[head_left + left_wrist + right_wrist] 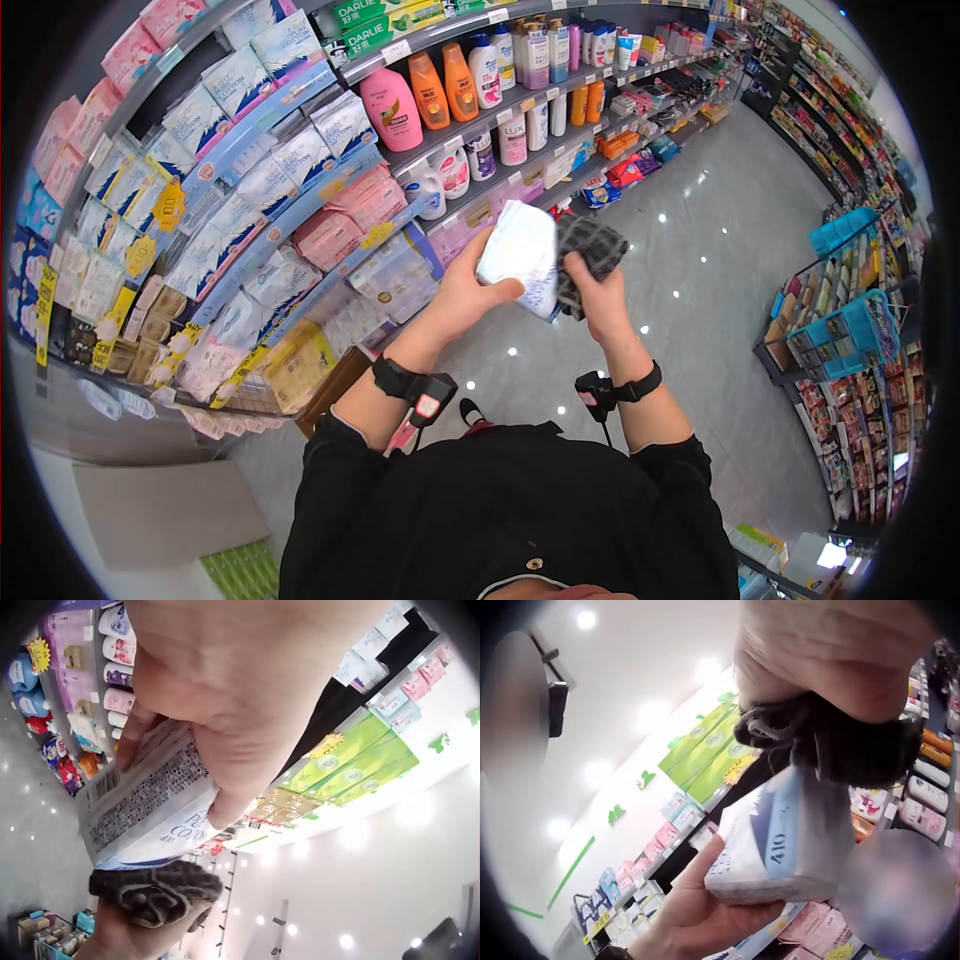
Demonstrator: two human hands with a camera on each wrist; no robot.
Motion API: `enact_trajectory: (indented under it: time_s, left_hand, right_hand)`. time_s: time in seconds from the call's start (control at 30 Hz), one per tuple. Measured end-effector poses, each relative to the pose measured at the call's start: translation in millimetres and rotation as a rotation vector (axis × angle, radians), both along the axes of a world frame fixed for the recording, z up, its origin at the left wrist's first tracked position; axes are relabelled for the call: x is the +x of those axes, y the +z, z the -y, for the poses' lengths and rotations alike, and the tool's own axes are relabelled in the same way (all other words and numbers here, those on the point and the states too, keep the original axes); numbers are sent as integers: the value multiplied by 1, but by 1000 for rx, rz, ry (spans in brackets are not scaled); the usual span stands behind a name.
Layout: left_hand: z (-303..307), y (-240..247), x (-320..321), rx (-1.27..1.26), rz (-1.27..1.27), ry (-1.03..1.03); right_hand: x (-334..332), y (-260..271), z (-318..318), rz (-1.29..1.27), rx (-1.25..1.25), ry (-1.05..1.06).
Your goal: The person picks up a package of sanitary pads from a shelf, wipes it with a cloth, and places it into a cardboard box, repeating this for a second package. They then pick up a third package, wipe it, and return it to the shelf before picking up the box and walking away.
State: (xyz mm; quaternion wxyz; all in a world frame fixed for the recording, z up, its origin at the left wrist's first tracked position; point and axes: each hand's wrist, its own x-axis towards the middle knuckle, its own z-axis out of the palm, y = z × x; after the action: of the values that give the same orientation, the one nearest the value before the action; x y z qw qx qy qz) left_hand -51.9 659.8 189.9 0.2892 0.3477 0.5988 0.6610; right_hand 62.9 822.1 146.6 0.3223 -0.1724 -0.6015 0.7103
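My left hand (467, 289) grips a white-and-blue soft packet (519, 252), thumb on its near face and fingers behind. Blue "410" lettering and a panel of dark print show on the packet in the wrist views. My right hand (601, 302) holds a bunched dark grey checked cloth (594, 246), with the thumb over it. In the head view the cloth lies against the packet's right edge. From the right wrist, the cloth (855, 750) sits at the packet's upper end, and the left hand (697, 915) supports the lower end. Both things are held up in front of the chest, above the floor.
Shelves with similar white packets (240, 78) and pink packs (328, 238) curve along the left. Shampoo bottles (390, 108) line the shelf ahead. Grey tiled floor (690, 300) stretches to the right, where a rack with blue baskets (845, 335) stands.
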Motion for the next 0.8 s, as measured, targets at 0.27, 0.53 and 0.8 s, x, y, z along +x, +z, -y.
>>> enact_trajectory:
  time_s: [0.27,0.53,0.8]
  left_hand:
    - [-12,-35,-1,152,15,-50]
    - [-17,-27,-3,56,363,-104]
    - [2,-21,4,-75,78,-136]
  right_hand:
    - [0,-3,26,-86,-435,39]
    - [5,44,49,-91,910,-142]
    - [-16,31,15,-121,-228,13]
